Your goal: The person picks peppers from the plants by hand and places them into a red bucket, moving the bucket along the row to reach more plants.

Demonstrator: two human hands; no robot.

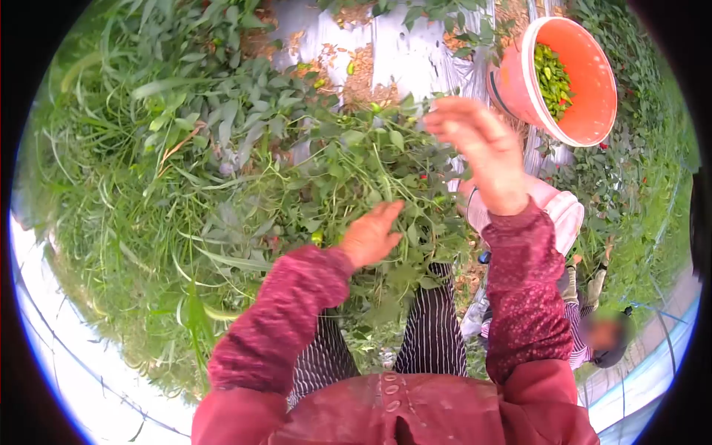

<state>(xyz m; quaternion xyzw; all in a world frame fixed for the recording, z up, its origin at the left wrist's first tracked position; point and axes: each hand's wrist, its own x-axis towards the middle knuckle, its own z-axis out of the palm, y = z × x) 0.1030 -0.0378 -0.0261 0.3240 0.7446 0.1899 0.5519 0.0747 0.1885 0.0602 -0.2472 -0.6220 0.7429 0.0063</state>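
My left hand (371, 236) is low among the leaves of a pepper plant (356, 159), fingers stretched out and thumb apart, with nothing visible in it. Raised over the plant's right side is my right hand (482, 152), slightly blurred, its fingers extended and no object showing in them. A small green pepper (317, 237) hangs in the foliage just left of my left hand. Up and to the right of my right hand, a tilted orange-pink bucket (528, 81) holds many green peppers (550, 80).
A second pale pink bucket (567, 215) stands partly behind my right forearm. At the lower right is another person (586, 334) in striped clothing. Tall grass (96, 170) grows thickly on the left. Silvery plastic sheeting (408, 52) with dry leaves covers the ground ahead.
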